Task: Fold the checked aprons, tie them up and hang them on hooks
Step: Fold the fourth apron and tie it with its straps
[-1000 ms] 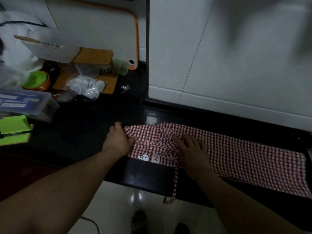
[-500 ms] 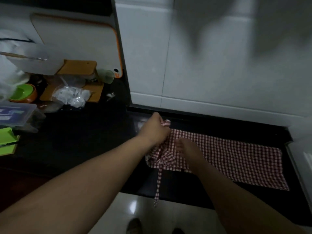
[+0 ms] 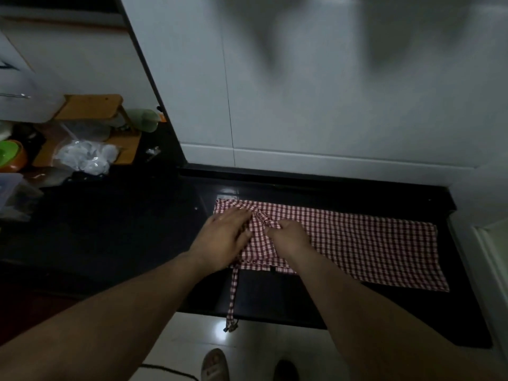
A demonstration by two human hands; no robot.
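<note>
- Red-and-white checked apron (image 3: 357, 243) lies on the black tabletop (image 3: 123, 229), folded into a long strip that runs off to the right, close to the white tiled wall (image 3: 330, 105).
- Left hand (image 3: 225, 237) rests flat on the apron's left end, its grip released, with the fingers straight and lying on the cloth.
- Right hand (image 3: 290, 239) sits just beside it, its grip clenched on a bunched fold of the apron, with the fingers curled in.
- One strap (image 3: 233, 292) of the apron hangs over the tabletop's front edge, and its end dangles above the pale floor (image 3: 178, 339).
- Off at the far left, well apart from the apron, are a wooden stand (image 3: 93, 108), a crumpled plastic bag (image 3: 85, 158) and a green bowl (image 3: 8, 152).
- A slipper (image 3: 215, 364) shows on the floor below the strap's end.
</note>
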